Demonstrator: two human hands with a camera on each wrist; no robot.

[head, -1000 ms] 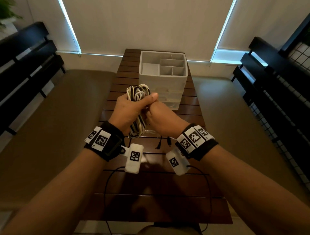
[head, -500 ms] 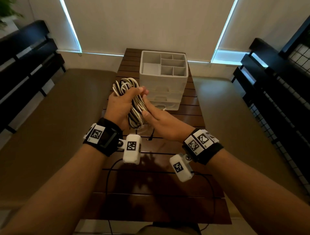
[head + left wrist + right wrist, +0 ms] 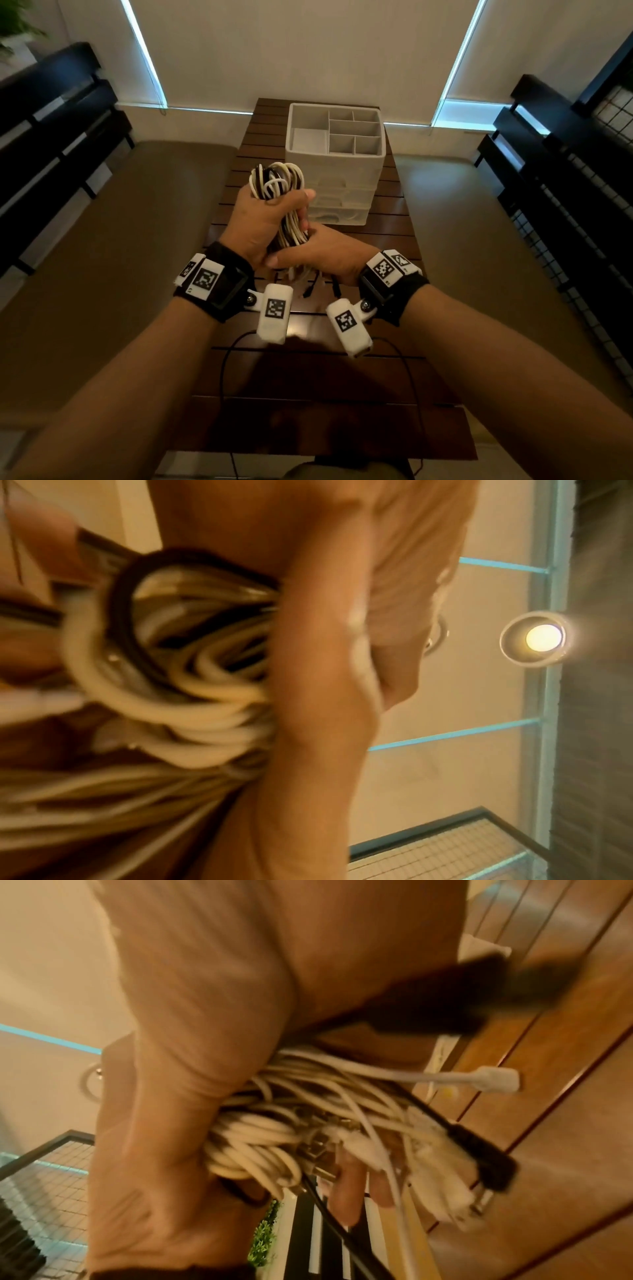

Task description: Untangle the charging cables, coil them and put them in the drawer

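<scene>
Cable bundle (image 3: 278, 202): held above the table (image 3: 390, 219), before the drawer unit (image 3: 335, 178). Left hand (image 3: 260, 222) fingers curled round it; right hand (image 3: 322, 255), open half a second earlier, now clasped the lower end (plugs dangling). Coiling nearly finished; drawer unopened.

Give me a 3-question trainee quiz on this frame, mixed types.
1. True or false: the cables lie on the table.
2. Which hand wraps the bundle's upper part? A) left hand B) right hand
3. Fill in: the organizer has compartments on top and ___ below.

Key: 1 false, both hands hold them above it. 2 A. 3 drawers.
</scene>
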